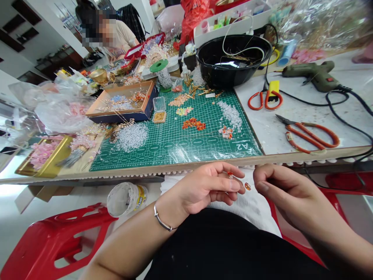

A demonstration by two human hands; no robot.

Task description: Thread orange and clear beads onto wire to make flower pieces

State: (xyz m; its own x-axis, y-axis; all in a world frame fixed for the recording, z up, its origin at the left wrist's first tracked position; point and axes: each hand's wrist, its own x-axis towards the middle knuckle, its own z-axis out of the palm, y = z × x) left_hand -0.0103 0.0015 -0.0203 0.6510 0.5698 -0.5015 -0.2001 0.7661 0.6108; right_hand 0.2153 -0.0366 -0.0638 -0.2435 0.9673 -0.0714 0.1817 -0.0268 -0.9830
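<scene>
My left hand [214, 186], palm turned up in front of the table edge, is closed on a small orange-red bead [230, 175] between thumb and fingers. Just beyond its fingertips shows an amber-orange bead [247, 186]; I cannot tell what supports it. My right hand [287, 188] is close by on the right, thumb and forefinger pinched together. Whatever is in that pinch is hidden or too fine to see. On the green cutting mat [157, 155] lie a pile of orange beads [194, 124], a cluster of orange and clear bead pieces [226, 132] and scattered clear beads [231, 114].
Orange-handled scissors [310, 136], red-handled pliers [265, 100] and a glue gun [311, 74] lie on the right. A black basin [217, 74] stands behind the mat. Left are a cardboard box [116, 114] and a clear bead heap [131, 137]. Another person [121, 39] sits across the table.
</scene>
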